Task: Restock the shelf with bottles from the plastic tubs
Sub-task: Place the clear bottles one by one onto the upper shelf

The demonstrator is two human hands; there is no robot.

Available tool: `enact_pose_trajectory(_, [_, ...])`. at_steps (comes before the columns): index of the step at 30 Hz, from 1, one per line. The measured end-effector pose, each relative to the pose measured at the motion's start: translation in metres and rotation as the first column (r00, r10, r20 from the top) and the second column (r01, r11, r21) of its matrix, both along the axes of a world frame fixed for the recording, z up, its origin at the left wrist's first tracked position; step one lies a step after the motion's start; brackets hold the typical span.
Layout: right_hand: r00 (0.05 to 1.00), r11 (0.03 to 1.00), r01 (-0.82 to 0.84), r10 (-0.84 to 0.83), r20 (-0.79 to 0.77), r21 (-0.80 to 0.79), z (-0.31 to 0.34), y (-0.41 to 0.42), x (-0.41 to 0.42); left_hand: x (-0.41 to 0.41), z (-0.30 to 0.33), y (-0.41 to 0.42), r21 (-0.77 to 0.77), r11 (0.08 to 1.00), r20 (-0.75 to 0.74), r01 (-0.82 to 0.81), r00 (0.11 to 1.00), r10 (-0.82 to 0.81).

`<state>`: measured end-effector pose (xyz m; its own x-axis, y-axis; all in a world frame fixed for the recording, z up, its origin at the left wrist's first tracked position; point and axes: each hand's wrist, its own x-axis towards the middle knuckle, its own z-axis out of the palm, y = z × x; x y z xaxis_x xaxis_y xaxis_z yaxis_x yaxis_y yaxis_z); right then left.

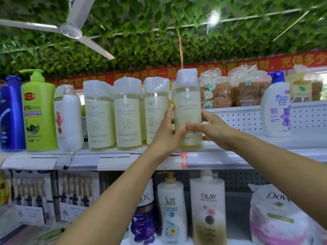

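Fingers [170,110] of the left hand [166,135] curl round one side of a pale yellow bottle [188,110], thumb across its front label; right hand [214,129] clamps the opposite side, thumb tip meeting the left thumb low on the label. Both hands closed on the bottle, which stands upright w/ its base at the front edge of the top shelf [265,152].

Bottle: clear cylindrical plastic, yellowish liquid, matte cream label, cap under crinkly shrink-wrap film. Just left of the fingers, 3 matching bottles [128,114] in a row, same wrap on caps. Further left: 1 white bottle [69,119] w/ red print, film-wrapped top; 1 glossy lime-green pump bottle [39,110]; 1 glossy blue bottle [10,114].

Right of the fingers, well apart: 1 white bottle w/ blue cap [277,106]. Behind & above the fingers: bagged bread loaves [233,89] in crinkled clear plastic, count unclear, above a perforated white metal back panel.

Below the hands, lower shelf: 1 purple-and-white bottle [144,216], 1 white pump bottle [172,207], 1 white-and-gold bottle [208,207], 1 soft white refill pouch [276,213].
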<state>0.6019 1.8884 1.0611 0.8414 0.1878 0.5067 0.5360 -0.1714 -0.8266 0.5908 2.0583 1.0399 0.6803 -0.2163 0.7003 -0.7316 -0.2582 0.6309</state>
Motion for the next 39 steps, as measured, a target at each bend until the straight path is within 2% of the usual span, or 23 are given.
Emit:
enact_pose_trajectory(6, [0.999,1.0,0.016,-0.016,-0.047,0.008,0.005,0.002,0.008,0.005,0.003,-0.006,0.041,0.997,-0.03,-0.058,0.998,0.059])
enact_pose_trajectory(12, [0.996,1.0,0.031,-0.031,-0.089,0.001,0.009,0.003,0.017,0.015,0.012,-0.02,0.157,0.958,-0.064,-0.24,0.966,0.252])
enact_pose_trajectory(16, [0.992,0.999,0.046,-0.046,-0.113,0.001,0.011,0.004,0.026,0.025,0.017,-0.032,0.227,0.931,-0.093,-0.286,0.945,0.313])
enact_pose_trajectory(22, [0.988,0.998,0.07,-0.07,-0.14,0.001,0.013,0.008,0.042,0.039,0.023,-0.044,0.278,0.919,-0.211,-0.279,0.916,0.342])
enact_pose_trajectory(32, [0.985,0.995,0.095,-0.096,-0.144,-0.016,0.015,0.011,0.048,0.042,0.017,-0.045,0.282,0.909,-0.177,-0.308,0.914,0.365])
enact_pose_trajectory(39, [0.98,0.979,0.177,-0.186,-0.077,-0.105,0.015,0.018,0.032,0.038,0.016,-0.043,0.266,0.916,-0.175,-0.3,0.919,0.352])
